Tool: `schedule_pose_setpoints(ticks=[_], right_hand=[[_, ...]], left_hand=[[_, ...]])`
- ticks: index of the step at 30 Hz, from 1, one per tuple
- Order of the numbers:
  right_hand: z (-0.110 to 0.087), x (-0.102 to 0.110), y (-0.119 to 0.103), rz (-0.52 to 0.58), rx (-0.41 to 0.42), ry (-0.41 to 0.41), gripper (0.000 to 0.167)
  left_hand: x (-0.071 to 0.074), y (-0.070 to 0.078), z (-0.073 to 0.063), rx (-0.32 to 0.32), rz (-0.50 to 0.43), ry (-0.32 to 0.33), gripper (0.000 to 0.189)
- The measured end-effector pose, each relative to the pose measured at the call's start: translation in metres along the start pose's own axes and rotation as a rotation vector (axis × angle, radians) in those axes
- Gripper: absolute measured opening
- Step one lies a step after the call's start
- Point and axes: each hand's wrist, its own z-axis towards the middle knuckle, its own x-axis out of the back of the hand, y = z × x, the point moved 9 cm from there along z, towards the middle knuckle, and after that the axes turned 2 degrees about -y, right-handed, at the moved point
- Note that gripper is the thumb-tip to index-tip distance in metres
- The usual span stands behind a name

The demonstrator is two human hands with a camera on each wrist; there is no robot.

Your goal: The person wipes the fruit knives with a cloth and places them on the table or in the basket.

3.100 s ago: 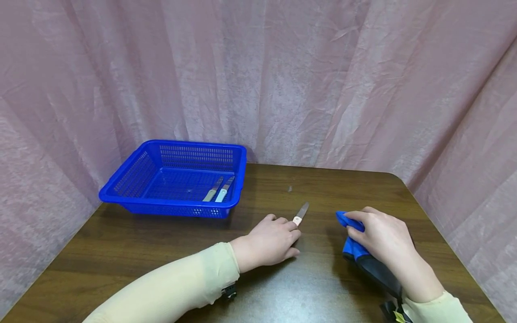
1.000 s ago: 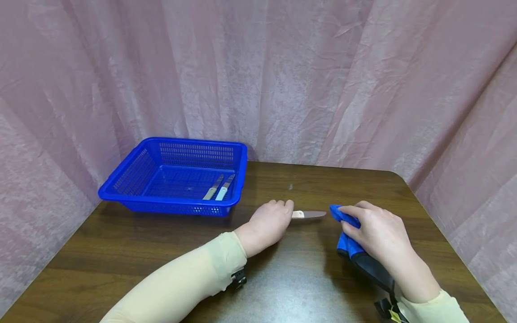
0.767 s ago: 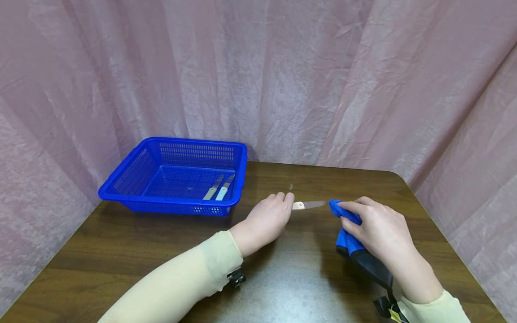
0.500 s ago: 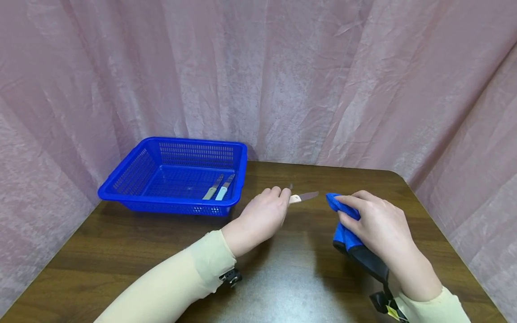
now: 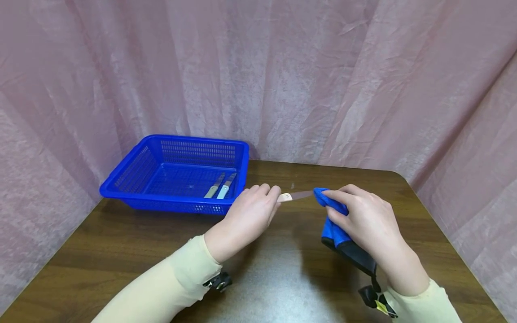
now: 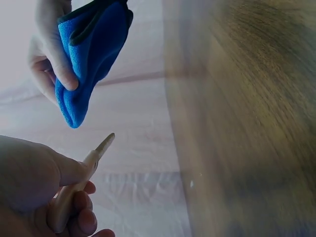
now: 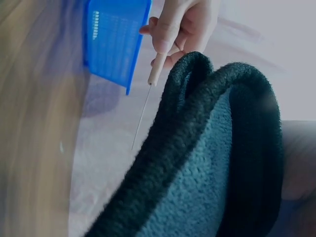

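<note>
My left hand [image 5: 248,211] grips the cream handle of a small knife [image 5: 286,197], its blade pointing right, above the table. In the left wrist view, thumb and fingers wrap round the knife handle [image 6: 61,210]. My right hand [image 5: 365,220] pinches a folded blue cloth [image 5: 334,229] with a black edge between thumb and fingers. The knife tip is close to the cloth's upper end; a gap shows between them in the left wrist view. In the right wrist view the cloth [image 7: 192,187] hides most of the right hand.
A blue plastic basket [image 5: 161,198] stands at the back left of the wooden table [image 5: 133,251]. Two small knives, one with a beige handle [image 5: 211,192] and one with a white handle [image 5: 223,192], lie in its right side. A pink curtain [image 5: 258,80] hangs behind the table.
The knife has turned from pointing away to pointing right, and has come up off the table in my left hand. Lately both hands have moved left, and the cloth has come closer to the blade.
</note>
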Motion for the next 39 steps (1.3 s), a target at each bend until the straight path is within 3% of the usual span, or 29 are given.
schedule_pose_setpoints(ticks=[9, 17, 25, 39], right_hand=[[0.008, -0.005, -0.017, 0.019, 0.031, 0.007, 0.037], [0.017, -0.008, -0.029, 0.04, 0.041, -0.001, 0.036], [0.024, -0.01, -0.042, 0.083, 0.069, 0.007, 0.034], [0.029, -0.014, -0.06, 0.095, 0.101, 0.012, 0.035]], left_hand=[[0.01, -0.013, -0.016, 0.017, -0.018, 0.045, 0.02], [0.02, -0.023, -0.023, 0.047, -0.04, 0.042, 0.016], [0.032, -0.024, -0.026, 0.049, -0.023, 0.059, 0.016], [0.036, -0.023, -0.028, 0.054, -0.026, 0.054, 0.016]])
